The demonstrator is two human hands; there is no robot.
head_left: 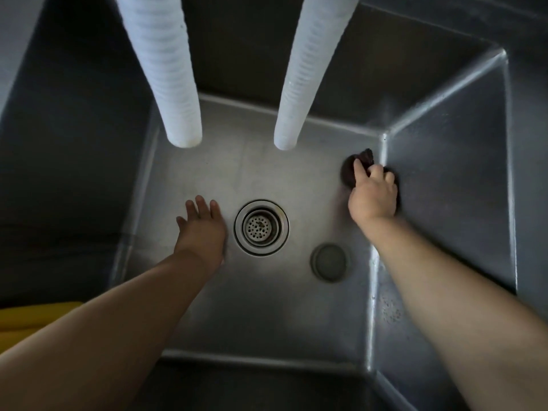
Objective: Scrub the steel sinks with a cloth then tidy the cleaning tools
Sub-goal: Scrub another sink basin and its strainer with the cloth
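The right hand (373,193) grips a dark cloth (353,169) pressed into the steel sink's (444,179) far right bottom corner. The left hand (201,223) lies flat, fingers spread and empty, just left of the drain (261,227).

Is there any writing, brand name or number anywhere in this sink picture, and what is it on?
None can be read.
The two white hoses are plain and ribbed, with no print.
The steel sink, drain strainer and loose round stopper show no stamp.
The dark cloth under the right hand bears no label.
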